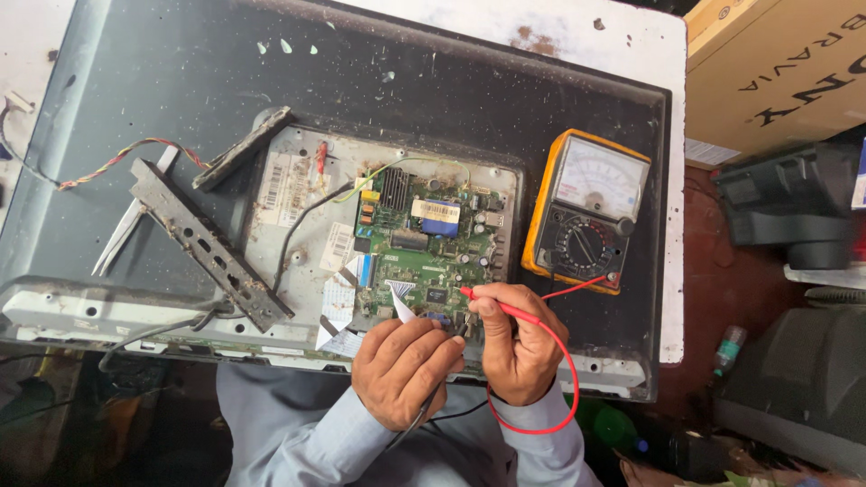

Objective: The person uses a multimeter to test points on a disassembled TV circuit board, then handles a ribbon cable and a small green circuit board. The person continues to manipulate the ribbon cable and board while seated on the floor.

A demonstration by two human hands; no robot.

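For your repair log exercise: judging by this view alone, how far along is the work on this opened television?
Done: the television's back lies open, the green circuit board exposed, and the yellow analog multimeter sits beside it. In hand: the right hand holds the red probe at the board's lower edge; the left hand grips a dark lead. Left: the loose metal bracket remains unfitted.

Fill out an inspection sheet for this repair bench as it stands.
Surface: white table, stained, under a dusty television back.
Job's things: green circuit board; red probe; yellow-cased analog multimeter.
Clutter: dark metal bracket; tweezers.
Grippers: left hand grips a black probe lead; right hand pinches the red probe at the board.
Cables: red lead loops to the meter; twisted wires.
Surroundings: cardboard box; dark casings.
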